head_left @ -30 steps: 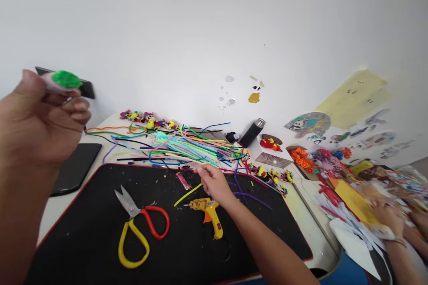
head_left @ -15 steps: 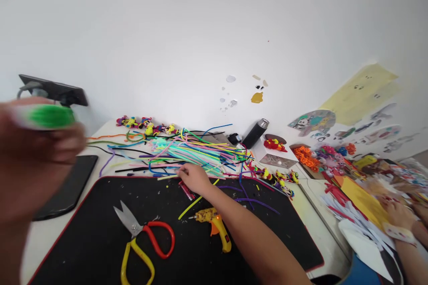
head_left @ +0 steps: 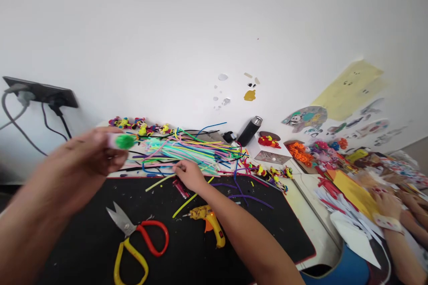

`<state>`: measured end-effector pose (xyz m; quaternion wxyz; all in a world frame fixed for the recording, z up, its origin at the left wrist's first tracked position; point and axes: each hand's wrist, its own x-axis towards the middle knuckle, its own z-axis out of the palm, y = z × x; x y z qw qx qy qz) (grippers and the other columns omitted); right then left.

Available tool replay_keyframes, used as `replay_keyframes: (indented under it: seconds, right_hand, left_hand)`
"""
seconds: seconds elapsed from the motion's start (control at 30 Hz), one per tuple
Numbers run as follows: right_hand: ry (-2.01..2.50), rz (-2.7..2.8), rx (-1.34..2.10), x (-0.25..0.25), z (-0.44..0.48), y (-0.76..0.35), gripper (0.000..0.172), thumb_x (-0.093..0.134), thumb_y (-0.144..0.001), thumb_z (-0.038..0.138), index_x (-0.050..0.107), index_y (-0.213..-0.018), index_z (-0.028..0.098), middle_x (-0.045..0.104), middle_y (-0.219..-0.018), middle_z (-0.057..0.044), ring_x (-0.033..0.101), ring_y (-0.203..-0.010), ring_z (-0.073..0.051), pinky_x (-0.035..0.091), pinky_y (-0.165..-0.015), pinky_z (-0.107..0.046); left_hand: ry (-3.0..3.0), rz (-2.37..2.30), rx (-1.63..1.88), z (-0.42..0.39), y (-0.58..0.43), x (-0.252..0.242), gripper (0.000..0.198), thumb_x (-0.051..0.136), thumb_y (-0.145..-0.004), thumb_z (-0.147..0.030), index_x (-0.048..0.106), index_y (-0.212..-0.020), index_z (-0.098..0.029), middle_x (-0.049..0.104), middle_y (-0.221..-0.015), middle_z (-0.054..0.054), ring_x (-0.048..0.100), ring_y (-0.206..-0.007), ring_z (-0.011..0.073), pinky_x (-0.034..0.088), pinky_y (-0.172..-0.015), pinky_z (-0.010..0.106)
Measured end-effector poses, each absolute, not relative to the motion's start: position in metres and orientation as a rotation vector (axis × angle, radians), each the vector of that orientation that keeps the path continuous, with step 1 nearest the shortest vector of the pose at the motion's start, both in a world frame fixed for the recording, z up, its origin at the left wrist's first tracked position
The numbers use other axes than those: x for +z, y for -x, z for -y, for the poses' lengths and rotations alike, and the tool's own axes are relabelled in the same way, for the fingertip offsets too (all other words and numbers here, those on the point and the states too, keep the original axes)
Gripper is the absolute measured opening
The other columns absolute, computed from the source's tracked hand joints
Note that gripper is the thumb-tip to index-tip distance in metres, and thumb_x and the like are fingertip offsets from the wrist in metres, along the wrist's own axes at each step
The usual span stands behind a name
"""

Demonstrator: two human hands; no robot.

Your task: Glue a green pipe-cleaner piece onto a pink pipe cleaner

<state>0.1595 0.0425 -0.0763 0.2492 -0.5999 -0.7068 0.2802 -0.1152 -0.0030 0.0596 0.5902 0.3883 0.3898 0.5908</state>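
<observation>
Now left hand [head_left: 89, 160]: further right, fingers clamped on fuzzy piece [head_left: 121, 141].
Piece: pale pink, green-ended.
Right hand [head_left: 191, 176]: finger grip unclear.

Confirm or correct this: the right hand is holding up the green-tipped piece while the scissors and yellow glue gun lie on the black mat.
Not quite: the head view shows the left hand holding up the green-tipped piece. The scissors and yellow glue gun do lie on the black mat.
</observation>
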Motion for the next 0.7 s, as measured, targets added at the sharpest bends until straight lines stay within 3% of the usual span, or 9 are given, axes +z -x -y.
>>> replay_keyframes:
  seconds: [0.07, 0.17, 0.37, 0.6, 0.7]
  right_hand:
    - [1.632, 1.869, 0.746, -0.074, -0.039, -0.172, 0.020, 0.061, -0.102, 0.033, 0.076, -0.102, 0.020, 0.073, -0.077, 0.001, 0.063, -0.067, -0.016, 0.040, -0.061, -0.023]
    - [1.655, 1.794, 0.694, -0.069, -0.036, -0.202, 0.021, 0.058, -0.101, 0.031, 0.075, -0.101, 0.019, 0.070, -0.074, 0.002, 0.061, -0.064, -0.016, 0.040, -0.060, -0.024]
    - [1.767, 1.725, 0.559, -0.063, -0.047, -0.258, 0.019, 0.059, -0.097, 0.030, 0.074, -0.095, 0.017, 0.056, -0.061, 0.004, 0.050, -0.057, -0.017, 0.031, -0.056, -0.026]
    - [1.779, 1.940, 0.537, -0.059, -0.060, -0.249, 0.008, 0.071, -0.093, 0.026, 0.077, -0.095, 0.022, 0.071, -0.073, 0.000, 0.061, -0.068, -0.019, 0.034, -0.063, -0.027]
    - [1.783, 2.035, 0.524, -0.055, -0.067, -0.239, 0.011, 0.075, -0.092, 0.027, 0.078, -0.101, 0.022, 0.076, -0.080, -0.002, 0.065, -0.075, -0.022, 0.034, -0.066, -0.029]
  left_hand:
    - [-0.850, -0.862, 1.345, -0.014, 0.085, 0.059, 0.040, 0.099, -0.061, -0.049, 0.079, -0.084, -0.023, 0.069, -0.067, 0.000, 0.061, -0.062, 0.0161, 0.054, -0.053, 0.024]
    - [-0.823, -0.870, 1.309, -0.027, 0.059, 0.049, 0.046, 0.102, -0.054, -0.050, 0.080, -0.082, -0.021, 0.068, -0.065, -0.001, 0.060, -0.060, 0.0125, 0.050, -0.052, 0.019]
    - [-0.894, -0.909, 1.174, -0.034, 0.054, 0.021, 0.032, 0.095, -0.070, -0.048, 0.080, -0.085, -0.024, 0.068, -0.072, -0.002, 0.060, -0.064, 0.0127, 0.049, -0.055, 0.020]
    - [-0.929, -0.945, 1.068, -0.038, 0.048, 0.003, 0.025, 0.090, -0.076, -0.049, 0.080, -0.083, -0.028, 0.065, -0.072, -0.002, 0.057, -0.065, 0.0138, 0.047, -0.056, 0.021]
    - [-0.950, -0.966, 1.033, -0.037, 0.046, -0.002, 0.026, 0.087, -0.078, -0.051, 0.080, -0.082, -0.027, 0.064, -0.069, 0.000, 0.055, -0.063, 0.0152, 0.044, -0.053, 0.022]
